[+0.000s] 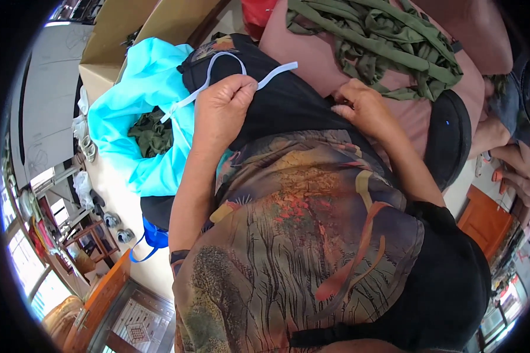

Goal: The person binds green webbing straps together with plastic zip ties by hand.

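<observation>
My left hand (221, 109) is closed around a thin white strap (218, 65) that loops over a black cloth (277, 97) on my lap. My right hand (365, 106) rests on the black cloth's right edge, fingers pinching the fabric. A heap of olive-green strips (377, 41) lies on a pink cushion-like surface (312, 59) just beyond my right hand. A bright turquoise bag (141, 100) sits left of my left hand with more olive-green cloth (150, 132) inside it.
Cardboard boxes (123, 35) stand behind the turquoise bag. A blue bag with a handle (153, 238) lies on the pale floor (118, 200) at left. Another person's legs (512, 147) are at the right edge, near a wooden piece of furniture (483, 220).
</observation>
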{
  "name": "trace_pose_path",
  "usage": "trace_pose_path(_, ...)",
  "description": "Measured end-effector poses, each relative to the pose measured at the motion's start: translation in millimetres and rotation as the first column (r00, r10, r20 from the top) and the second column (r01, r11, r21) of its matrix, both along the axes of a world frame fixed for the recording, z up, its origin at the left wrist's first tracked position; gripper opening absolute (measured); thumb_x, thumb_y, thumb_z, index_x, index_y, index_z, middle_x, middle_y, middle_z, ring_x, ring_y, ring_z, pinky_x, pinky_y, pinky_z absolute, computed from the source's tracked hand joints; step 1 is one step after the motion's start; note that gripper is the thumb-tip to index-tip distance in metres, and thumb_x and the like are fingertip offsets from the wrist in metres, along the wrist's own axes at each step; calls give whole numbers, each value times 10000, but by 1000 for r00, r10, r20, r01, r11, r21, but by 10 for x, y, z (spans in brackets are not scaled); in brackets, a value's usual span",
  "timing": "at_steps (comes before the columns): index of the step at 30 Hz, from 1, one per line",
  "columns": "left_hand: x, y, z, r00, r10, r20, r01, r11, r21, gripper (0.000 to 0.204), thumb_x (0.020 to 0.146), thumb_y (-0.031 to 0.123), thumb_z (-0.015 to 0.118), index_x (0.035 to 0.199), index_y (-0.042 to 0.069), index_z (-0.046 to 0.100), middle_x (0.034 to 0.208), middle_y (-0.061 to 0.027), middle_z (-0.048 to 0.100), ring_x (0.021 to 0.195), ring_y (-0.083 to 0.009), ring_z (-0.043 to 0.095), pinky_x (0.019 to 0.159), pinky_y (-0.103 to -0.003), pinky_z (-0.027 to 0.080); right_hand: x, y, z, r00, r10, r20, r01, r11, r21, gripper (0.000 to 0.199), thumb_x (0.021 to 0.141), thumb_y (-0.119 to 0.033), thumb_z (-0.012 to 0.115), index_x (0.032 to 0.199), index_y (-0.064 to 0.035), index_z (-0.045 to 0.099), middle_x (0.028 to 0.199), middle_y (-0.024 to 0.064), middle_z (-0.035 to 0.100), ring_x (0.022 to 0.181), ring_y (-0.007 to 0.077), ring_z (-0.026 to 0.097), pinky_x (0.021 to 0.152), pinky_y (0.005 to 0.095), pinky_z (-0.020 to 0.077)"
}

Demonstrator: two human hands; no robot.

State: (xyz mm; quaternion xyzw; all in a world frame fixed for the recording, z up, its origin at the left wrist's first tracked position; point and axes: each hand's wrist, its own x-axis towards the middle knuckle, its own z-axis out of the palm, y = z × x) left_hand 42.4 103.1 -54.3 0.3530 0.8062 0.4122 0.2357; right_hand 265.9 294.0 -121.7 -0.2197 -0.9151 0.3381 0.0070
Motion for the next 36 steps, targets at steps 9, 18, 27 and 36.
trace_pose_path(9, -202, -360, 26, 968, 63, -241, -95, 988, -121, 107, 831, 130, 657, 796, 30, 641, 659, -85, 614, 552, -245, 504, 558, -353, 424, 38, -187, -114, 995, -77, -63, 89, 974, 207, 311, 751, -112, 726, 1032, -34, 617, 978, 108, 611, 799, 287, 600, 753, 365, 489)
trace_pose_path(18, -119, -385, 1, 955, -38, -294, -13, 985, -170, 89, 826, 138, 662, 836, 52, 644, 687, -86, 599, 584, -271, 535, 572, -367, 438, -106, -243, -45, 917, -362, 169, 367, 930, 2, 412, 716, -129, 760, 1081, -25, 600, 892, 104, 626, 767, 261, 604, 731, 335, 494)
trace_pose_path(27, -49, -182, 74, 697, -146, -702, 195, 981, -11, 159, 769, 152, 700, 908, 94, 647, 826, -46, 580, 771, -264, 563, 708, -368, 458, -65, -193, -78, 978, -143, 155, 148, 989, -19, 205, 771, -133, 701, 931, -23, 635, 927, 122, 630, 816, 287, 606, 749, 379, 483)
trace_pose_path(36, 0, -53, -108, 724, -334, -603, 399, 917, -29, 146, 777, 95, 687, 922, 98, 671, 812, -30, 582, 756, -231, 551, 700, -327, 446, -135, -60, 109, 910, -297, -289, 175, 908, -380, 87, 845, -74, 669, 830, 1, 628, 1005, 79, 647, 861, 152, 560, 744, 295, 450)
